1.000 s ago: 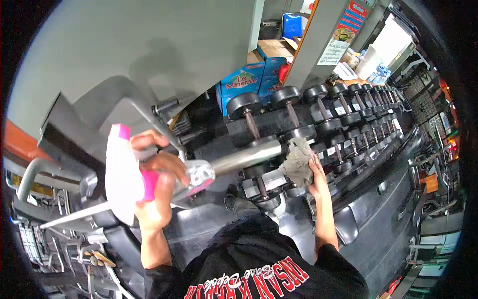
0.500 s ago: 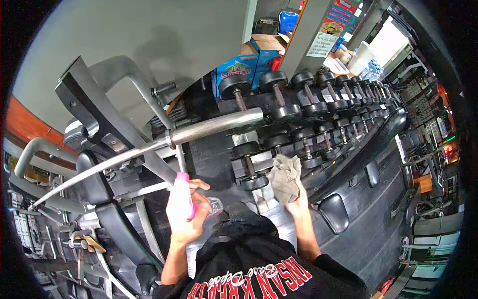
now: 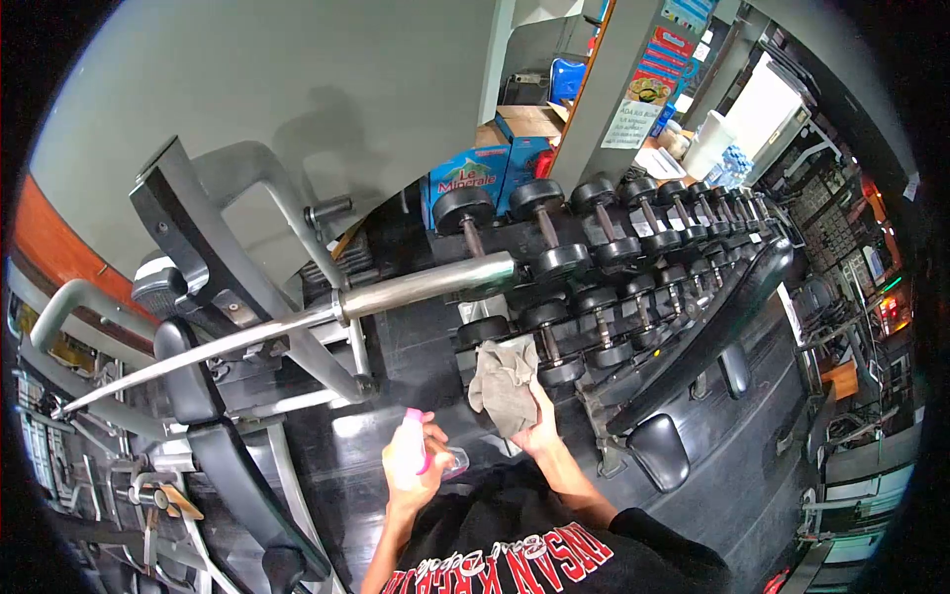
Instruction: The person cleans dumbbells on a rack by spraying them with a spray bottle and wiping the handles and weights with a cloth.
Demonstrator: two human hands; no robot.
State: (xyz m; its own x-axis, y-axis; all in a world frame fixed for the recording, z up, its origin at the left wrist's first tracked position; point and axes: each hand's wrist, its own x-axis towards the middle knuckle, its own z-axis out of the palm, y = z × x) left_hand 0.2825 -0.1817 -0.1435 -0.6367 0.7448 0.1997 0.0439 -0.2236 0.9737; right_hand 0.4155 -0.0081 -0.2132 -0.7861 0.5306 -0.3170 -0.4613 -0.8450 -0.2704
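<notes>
Spray bottle (image 3: 414,443) and grey cloth (image 3: 505,386) have drawn closer together than in the frame half a second ago: the bottle now sits further to the right, the cloth further to the left. One second ago the bottle was raised in front of the bar (image 3: 427,285); it is now low, close to the torso, and the thick end of the bar is unobstructed. Consequence: bottle and cloth are both held apart from the bar, with a narrow gap between them.

Left hand (image 3: 404,478): fingers closed around the sprayer head, beside the pink trigger (image 3: 427,462). Whether the trigger is pressed cannot be determined. The clear container (image 3: 456,462) projects to the right of the fingers.

Right hand (image 3: 540,432): clamped on the lower right edge of the cloth, which stands up above the grip in loose folds. Some fingers are hidden behind the fabric.

Reference position: in view, the cloth overlaps the near left corner of the dumbbell rack (image 3: 473,312), partly covering the leftmost lower dumbbell (image 3: 482,330). Contact between cloth and dumbbell cannot be confirmed from this angle. The bar end projects across the left edge of the rack, above the cloth.
</notes>
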